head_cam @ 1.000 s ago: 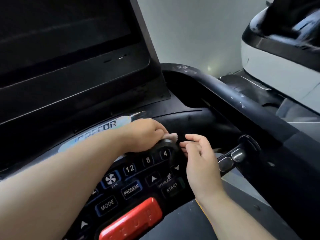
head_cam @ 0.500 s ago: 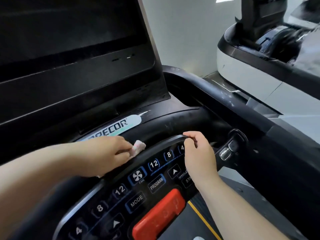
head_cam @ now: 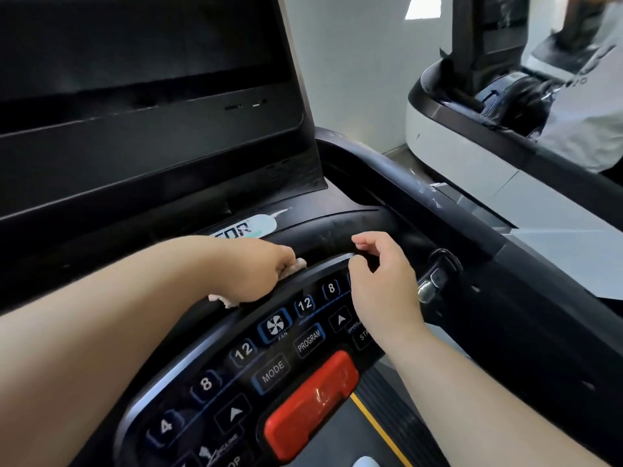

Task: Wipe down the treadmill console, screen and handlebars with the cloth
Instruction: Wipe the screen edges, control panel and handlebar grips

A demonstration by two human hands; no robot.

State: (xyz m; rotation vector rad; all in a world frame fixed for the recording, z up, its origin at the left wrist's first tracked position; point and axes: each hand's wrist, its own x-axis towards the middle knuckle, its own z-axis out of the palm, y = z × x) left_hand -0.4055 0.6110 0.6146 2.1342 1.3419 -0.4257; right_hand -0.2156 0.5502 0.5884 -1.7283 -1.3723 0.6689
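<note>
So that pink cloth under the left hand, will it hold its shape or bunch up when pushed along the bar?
Probably floppy: the cloth pokes out crumpled at both ends of the left hand. Likely light, since it fits mostly hidden under one hand. It may bunch rather than slide on the curved black bar, so steady pressure seems wise.

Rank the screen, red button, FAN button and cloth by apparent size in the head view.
1. Screen, by far the largest.
2. Red button.
3. FAN button and cloth: unsure; only scraps of cloth show beside the left hand, which covers the rest.
</note>
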